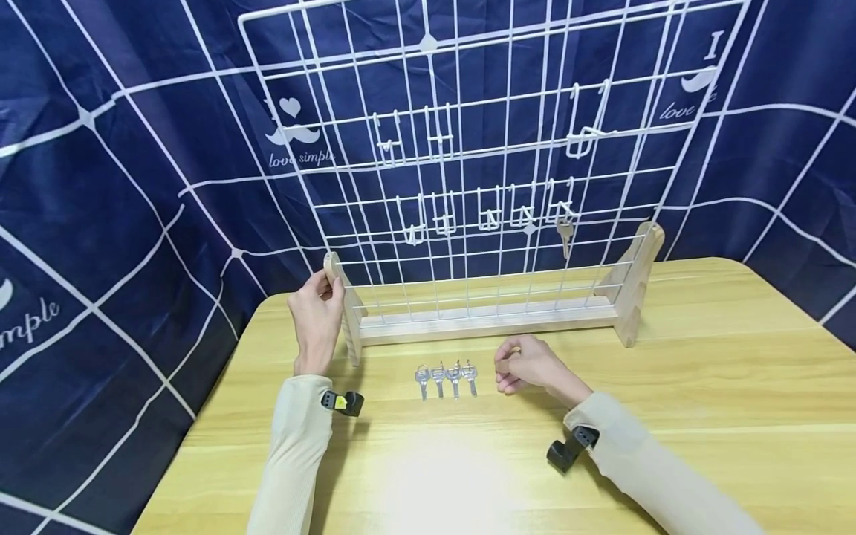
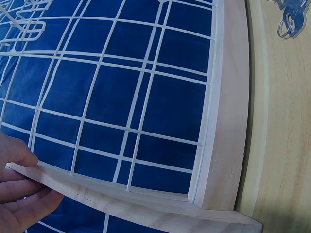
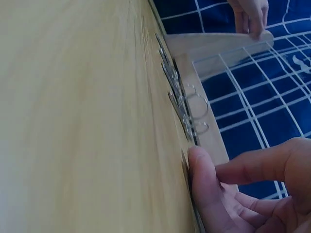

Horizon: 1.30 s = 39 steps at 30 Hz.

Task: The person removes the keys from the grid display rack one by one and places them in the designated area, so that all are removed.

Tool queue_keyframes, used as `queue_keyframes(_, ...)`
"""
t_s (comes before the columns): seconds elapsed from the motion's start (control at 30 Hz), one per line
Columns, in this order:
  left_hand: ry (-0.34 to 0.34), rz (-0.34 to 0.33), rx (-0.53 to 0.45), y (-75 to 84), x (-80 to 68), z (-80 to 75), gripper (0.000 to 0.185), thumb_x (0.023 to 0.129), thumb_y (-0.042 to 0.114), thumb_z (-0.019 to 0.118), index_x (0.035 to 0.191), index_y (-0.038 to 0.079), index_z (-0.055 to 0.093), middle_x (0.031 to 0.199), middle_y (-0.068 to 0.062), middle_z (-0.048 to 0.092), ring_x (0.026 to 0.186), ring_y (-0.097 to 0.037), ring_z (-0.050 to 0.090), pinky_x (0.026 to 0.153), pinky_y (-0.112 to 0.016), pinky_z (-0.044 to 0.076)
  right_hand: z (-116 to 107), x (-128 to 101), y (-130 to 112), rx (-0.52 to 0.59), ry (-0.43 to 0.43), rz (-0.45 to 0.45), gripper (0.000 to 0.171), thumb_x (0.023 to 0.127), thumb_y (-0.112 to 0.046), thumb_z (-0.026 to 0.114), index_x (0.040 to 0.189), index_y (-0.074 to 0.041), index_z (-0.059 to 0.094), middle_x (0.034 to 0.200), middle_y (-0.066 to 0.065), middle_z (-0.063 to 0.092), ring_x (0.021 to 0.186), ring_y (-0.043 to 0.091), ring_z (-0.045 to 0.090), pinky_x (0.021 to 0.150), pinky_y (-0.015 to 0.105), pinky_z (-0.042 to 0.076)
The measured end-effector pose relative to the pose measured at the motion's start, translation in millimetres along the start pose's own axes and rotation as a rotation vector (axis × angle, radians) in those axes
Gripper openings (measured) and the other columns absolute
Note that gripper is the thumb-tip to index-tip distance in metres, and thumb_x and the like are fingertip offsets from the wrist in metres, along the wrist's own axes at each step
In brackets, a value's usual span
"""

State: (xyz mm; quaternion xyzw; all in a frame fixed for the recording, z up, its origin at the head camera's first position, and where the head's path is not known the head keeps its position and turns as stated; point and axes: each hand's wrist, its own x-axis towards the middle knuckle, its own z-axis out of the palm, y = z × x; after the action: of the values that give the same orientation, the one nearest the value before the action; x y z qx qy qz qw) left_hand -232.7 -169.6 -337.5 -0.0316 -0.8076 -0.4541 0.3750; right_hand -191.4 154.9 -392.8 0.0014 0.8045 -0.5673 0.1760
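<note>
A white wire grid rack [image 1: 468, 148] stands in a pale wooden stand [image 1: 481, 323] at the back of the table. My left hand [image 1: 324, 286] grips the stand's left upright [image 2: 121, 201], thumb on top and fingers [image 2: 19, 194] underneath. Several silver keys [image 1: 446, 377] lie in a row in front of the stand. Just right of that row my right hand [image 1: 503, 368] rests on the table with its fingers curled. In the right wrist view its thumb [image 3: 201, 174] presses a thin dark key edge [image 3: 185, 165] against the wood. One key [image 1: 565, 236] hangs from a hook on the grid.
The light wooden table [image 1: 702, 386] stretches to the right and towards me. Several white wire hooks [image 1: 491, 215] sit on the grid, one more higher up [image 1: 582, 137]. A blue checked cloth [image 1: 134, 186] hangs behind and to the left. The table's left edge is close to my left arm.
</note>
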Motion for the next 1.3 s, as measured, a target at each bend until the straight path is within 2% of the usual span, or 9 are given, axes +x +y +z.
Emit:
queue_keyframes(0.2, -0.006, -0.008, -0.002, 0.8, 0.2, 0.4, 0.023, 0.100, -0.006, 0.065, 0.116, -0.020, 0.073, 0.104, -0.033, 0.077, 0.090, -0.045, 0.078, 0.085, -0.055, 0.064, -16.2, -3.4, 4.5, 0.007, -0.021, -0.010, 0.011, 0.100, 0.009, 0.064, 0.110, 0.012, 0.060, 0.082, 0.017, 0.073, 0.062, 0.016, 0.070, 0.063, 0.029, 0.065)
queue_keyframes(0.37, -0.010, -0.018, 0.004, 1.6, -0.7, -0.1, 0.023, 0.100, -0.006, 0.065, 0.116, -0.020, 0.073, 0.105, -0.032, 0.077, 0.091, -0.045, 0.078, 0.085, -0.055, 0.064, -33.3, -8.3, -8.2, 0.003, 0.044, -0.054, 0.015, 0.101, 0.012, 0.060, 0.115, 0.019, 0.061, 0.089, 0.022, 0.073, 0.068, 0.018, 0.072, 0.067, 0.029, 0.065)
queue_keyframes(0.57, -0.007, -0.022, 0.009, 0.3, -1.9, -0.3, 0.022, 0.100, -0.006, 0.065, 0.116, -0.019, 0.073, 0.105, -0.032, 0.077, 0.091, -0.045, 0.078, 0.085, -0.055, 0.064, -58.7, -21.0, -33.5, -0.093, 0.240, -0.228, 0.024, 0.101, 0.004, 0.067, 0.121, 0.017, 0.064, 0.095, 0.023, 0.077, 0.075, 0.014, 0.073, 0.072, 0.028, 0.065)
queue_keyframes(0.73, -0.010, -0.016, 0.011, 0.4, -1.3, -0.4, 0.022, 0.100, -0.006, 0.065, 0.116, -0.019, 0.073, 0.104, -0.032, 0.077, 0.091, -0.045, 0.078, 0.085, -0.055, 0.064, -78.9, -33.9, -49.3, -0.170, 0.495, -0.459, 0.029, 0.100, -0.002, 0.073, 0.122, 0.016, 0.066, 0.101, 0.024, 0.078, 0.072, -0.004, 0.067, 0.070, 0.016, 0.059)
queue_keyframes(0.8, -0.010, -0.012, 0.011, 1.3, -0.6, -0.8, 0.022, 0.100, -0.006, 0.065, 0.116, -0.019, 0.074, 0.104, -0.032, 0.077, 0.091, -0.045, 0.078, 0.085, -0.055, 0.064, -85.8, -37.3, -56.7, -0.177, 0.588, -0.537, 0.029, 0.100, -0.003, 0.075, 0.122, 0.014, 0.069, 0.104, 0.019, 0.079, 0.076, -0.009, 0.065, 0.073, 0.011, 0.055)
queue_keyframes(0.9, 0.000, -0.005, 0.021, 1.4, 0.5, -0.9, 0.021, 0.100, -0.006, 0.065, 0.114, -0.019, 0.074, 0.104, -0.032, 0.077, 0.090, -0.045, 0.079, 0.084, -0.056, 0.064, -92.3, -38.4, -68.8, -0.118, 0.673, -0.625, 0.028, 0.100, -0.004, 0.077, 0.121, 0.012, 0.071, 0.104, 0.000, 0.078, 0.085, -0.008, 0.065, 0.082, 0.009, 0.052)
queue_keyframes(1.03, -0.005, -0.002, 0.029, 1.6, 1.1, -0.7, 0.021, 0.100, -0.006, 0.064, 0.115, -0.019, 0.074, 0.104, -0.031, 0.077, 0.091, -0.044, 0.079, 0.084, -0.056, 0.064, -93.6, -36.1, -83.0, -0.043, 0.761, -0.678, 0.025, 0.098, -0.003, 0.079, 0.119, 0.011, 0.075, 0.092, -0.025, 0.070, 0.088, -0.007, 0.067, 0.084, 0.010, 0.052)
queue_keyframes(1.13, -0.009, -0.004, 0.025, 1.8, 0.8, -0.5, 0.022, 0.100, -0.006, 0.065, 0.115, -0.019, 0.074, 0.104, -0.031, 0.077, 0.091, -0.044, 0.079, 0.084, -0.056, 0.064, -91.9, -33.7, -89.7, -0.052, 0.818, -0.694, 0.025, 0.097, -0.004, 0.081, 0.118, 0.010, 0.077, 0.085, -0.032, 0.065, 0.083, -0.008, 0.065, 0.079, 0.010, 0.051)
queue_keyframes(1.3, -0.005, -0.003, 0.022, 0.6, 0.0, -0.9, 0.021, 0.100, -0.005, 0.066, 0.114, -0.018, 0.074, 0.104, -0.030, 0.078, 0.090, -0.043, 0.079, 0.084, -0.055, 0.064, -89.3, -29.5, -95.1, -0.035, 0.808, -0.730, 0.023, 0.099, -0.004, 0.080, 0.116, 0.012, 0.078, 0.082, -0.035, 0.066, 0.079, -0.007, 0.065, 0.076, 0.011, 0.051)
